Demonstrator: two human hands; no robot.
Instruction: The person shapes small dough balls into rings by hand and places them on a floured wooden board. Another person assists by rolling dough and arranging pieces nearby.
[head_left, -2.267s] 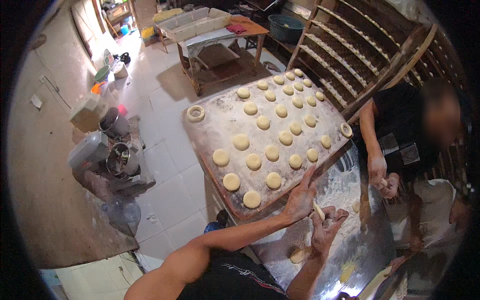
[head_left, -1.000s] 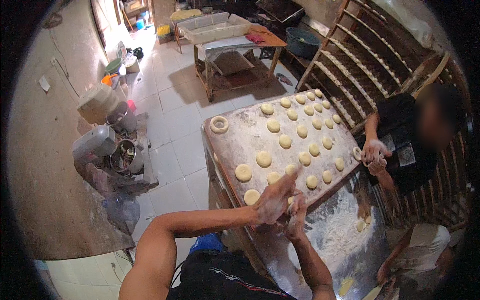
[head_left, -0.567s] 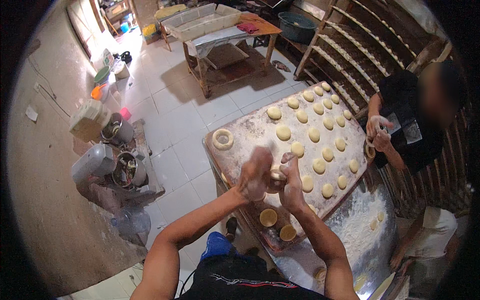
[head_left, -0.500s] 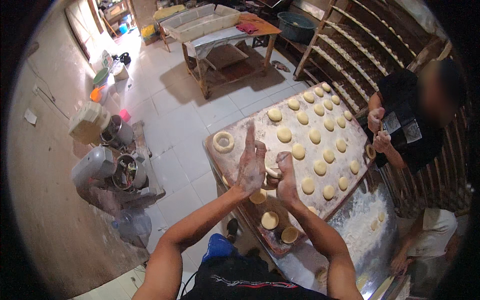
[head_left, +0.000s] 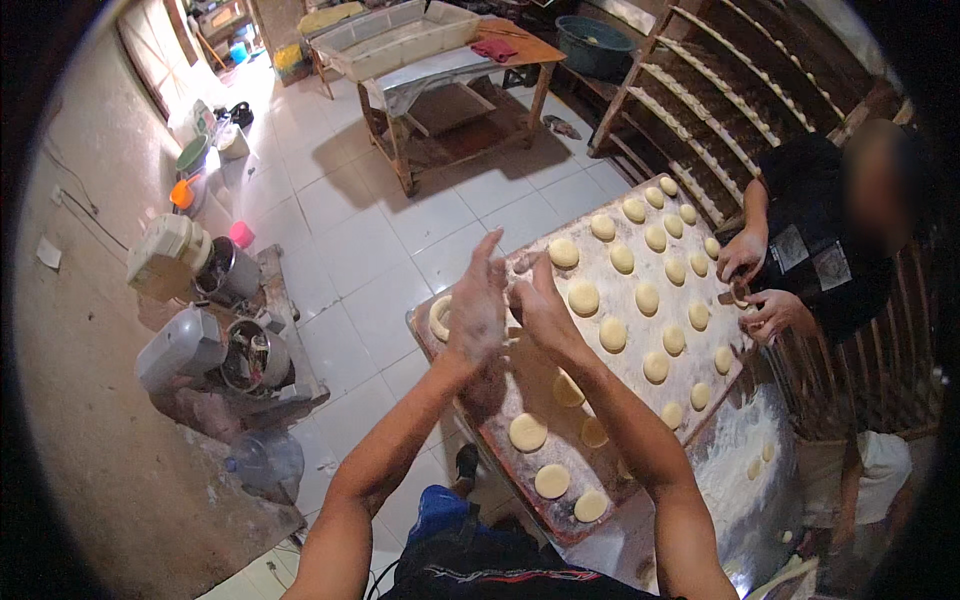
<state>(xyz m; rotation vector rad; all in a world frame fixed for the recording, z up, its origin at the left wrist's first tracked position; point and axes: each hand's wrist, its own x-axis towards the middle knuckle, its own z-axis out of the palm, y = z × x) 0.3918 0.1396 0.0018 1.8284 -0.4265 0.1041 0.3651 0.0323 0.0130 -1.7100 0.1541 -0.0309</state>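
My left hand (head_left: 478,310) is over the left corner of a flour-dusted board (head_left: 520,380), fingers mostly stretched upward. Beside it, my right hand (head_left: 540,300) has its fingers curled; what they hold is mostly hidden, though some pale dough shows between my hands. A dough ring (head_left: 437,318) lies at the board's corner, partly behind my left hand. Flat round dough pieces (head_left: 646,298) stand in loose rows on the board.
A co-worker (head_left: 820,230) handles a ring at the board's right edge; another person (head_left: 875,470) is lower right. A metal table (head_left: 730,470) carries flour. Mixers (head_left: 185,345) stand left. Behind are a wooden table (head_left: 520,45) and a rack (head_left: 700,110).
My hands have moved from the metal table up across the board to its left corner. The co-worker's hands have shifted onto the board's right edge. The view has shifted.
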